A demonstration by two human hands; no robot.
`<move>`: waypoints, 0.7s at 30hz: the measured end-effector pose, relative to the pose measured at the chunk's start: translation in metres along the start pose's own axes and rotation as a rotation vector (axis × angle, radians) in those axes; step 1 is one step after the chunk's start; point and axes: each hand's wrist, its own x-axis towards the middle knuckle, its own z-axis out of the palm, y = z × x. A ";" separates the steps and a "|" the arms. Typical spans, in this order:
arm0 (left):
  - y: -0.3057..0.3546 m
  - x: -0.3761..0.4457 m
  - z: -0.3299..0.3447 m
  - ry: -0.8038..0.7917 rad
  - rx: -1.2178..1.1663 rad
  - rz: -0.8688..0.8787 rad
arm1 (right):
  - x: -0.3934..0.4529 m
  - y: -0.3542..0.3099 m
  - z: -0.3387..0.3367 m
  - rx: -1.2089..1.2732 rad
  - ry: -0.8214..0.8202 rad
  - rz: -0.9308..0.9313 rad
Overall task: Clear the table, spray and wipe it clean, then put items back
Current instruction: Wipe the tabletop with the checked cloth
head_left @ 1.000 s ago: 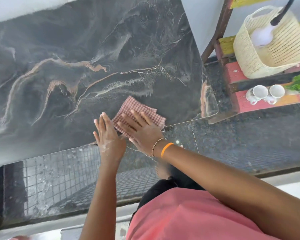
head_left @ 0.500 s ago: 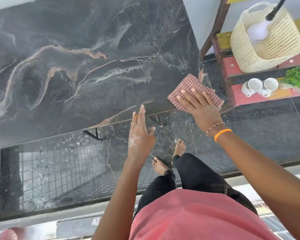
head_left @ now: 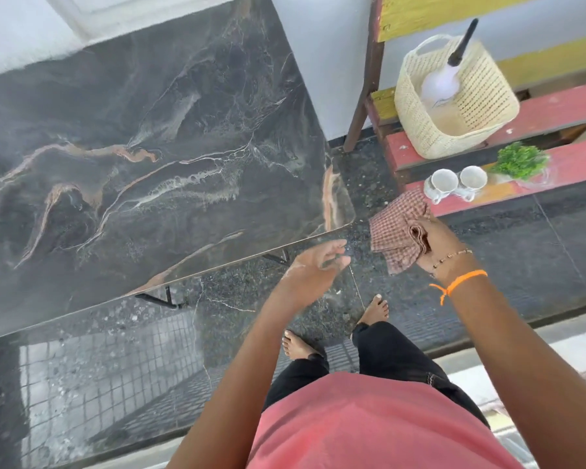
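The dark marble table (head_left: 142,157) fills the upper left, its top bare. My right hand (head_left: 435,243) grips a folded red-checked cloth (head_left: 396,228) in the air just off the table's right corner, above the floor. My left hand (head_left: 315,269) hovers with fingers loosely spread below the table's near edge, holding nothing. On the red bench (head_left: 555,113) to the right stand a cream woven basket (head_left: 477,103) with a spray bottle (head_left: 444,79) in it, two white cups (head_left: 455,184) and a small green plant (head_left: 520,160).
Black speckled floor tiles (head_left: 521,238) lie between table and bench. My bare feet (head_left: 374,311) stand near the table's corner. A white wall (head_left: 322,45) rises behind the table. The table's black metal frame (head_left: 159,299) shows under the near edge.
My right hand swept the cloth rightward along the table's near edge, off the corner, and now grips it bunched in the air. My left hand came off the edge and moved right.
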 end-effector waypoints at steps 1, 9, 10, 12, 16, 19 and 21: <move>0.011 0.009 0.008 -0.010 -0.007 0.022 | -0.004 -0.003 -0.008 0.135 -0.059 0.075; 0.097 0.094 0.090 -0.229 -0.158 0.103 | -0.011 -0.062 -0.053 0.356 -0.444 0.185; 0.097 0.104 0.099 -0.197 -0.275 0.098 | -0.010 -0.068 -0.054 0.310 -0.484 0.185; 0.096 0.121 0.109 -0.128 -0.510 0.085 | -0.007 -0.081 -0.056 0.194 -0.502 0.160; 0.109 0.148 0.107 -0.167 -0.788 0.061 | 0.008 -0.107 -0.077 0.018 -0.408 0.120; 0.115 0.175 0.105 -0.179 -0.842 0.030 | 0.024 -0.129 -0.096 -0.132 -0.371 0.060; 0.119 0.190 0.104 -0.197 -0.872 0.012 | 0.035 -0.139 -0.103 -0.257 -0.381 0.019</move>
